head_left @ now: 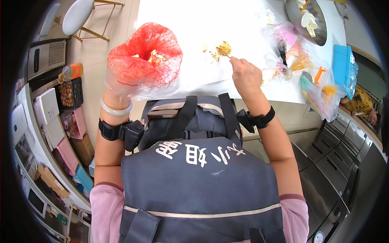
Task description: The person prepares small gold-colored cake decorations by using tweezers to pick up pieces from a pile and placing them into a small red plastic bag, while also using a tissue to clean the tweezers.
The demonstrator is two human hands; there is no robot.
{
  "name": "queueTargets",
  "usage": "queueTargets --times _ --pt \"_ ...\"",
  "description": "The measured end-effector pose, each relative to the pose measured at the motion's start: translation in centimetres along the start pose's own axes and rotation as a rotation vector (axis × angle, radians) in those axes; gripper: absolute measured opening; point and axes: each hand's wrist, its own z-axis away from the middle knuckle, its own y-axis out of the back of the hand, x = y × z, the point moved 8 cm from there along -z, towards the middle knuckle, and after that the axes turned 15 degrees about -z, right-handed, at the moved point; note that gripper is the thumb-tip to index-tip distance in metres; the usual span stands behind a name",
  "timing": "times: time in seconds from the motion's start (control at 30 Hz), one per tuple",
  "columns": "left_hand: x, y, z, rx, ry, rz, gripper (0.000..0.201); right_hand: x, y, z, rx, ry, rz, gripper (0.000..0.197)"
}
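Observation:
My left hand is hidden from the wrist up by a red and clear plastic bag (144,75), which it holds up at the table's left edge. The bag's mouth gapes upward, and pale yellow bits (154,57) lie inside it. Over the white table (194,24), my right hand (247,75) pinches a thin stem with a yellow-brown clump (223,48) at its far end. Whether this is a utensil or a dried flower I cannot tell. Small yellowish crumbs (212,52) lie on the table just left of the clump.
Crumpled clear and pink bags (287,38) lie right of my right hand. A metal bowl (318,24) holding pale pieces stands at the far right, near a blue box (342,67). A bag with an orange-handled item (322,87) hangs over the edge. Left are a chair (78,17) and shelves.

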Motion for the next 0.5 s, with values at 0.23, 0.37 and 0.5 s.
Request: queueTargets --times 0.23,0.37,0.5 --pt "1.0 -0.7 -0.1 -0.067 -0.012 -0.003 0.031 0.4 1.8 0.1 0.099 -0.091 -0.374 0.01" --pt "0.5 -1.1 -0.8 -0.074 0.076 -0.063 0.031 0.0 3.6 1.0 0.043 -0.509 -1.032 0.014" --pt "0.6 -3.4 -1.9 -0.075 0.048 -0.237 0.029 -3.6 7.3 -0.2 -0.061 -0.371 -1.534 0.014"
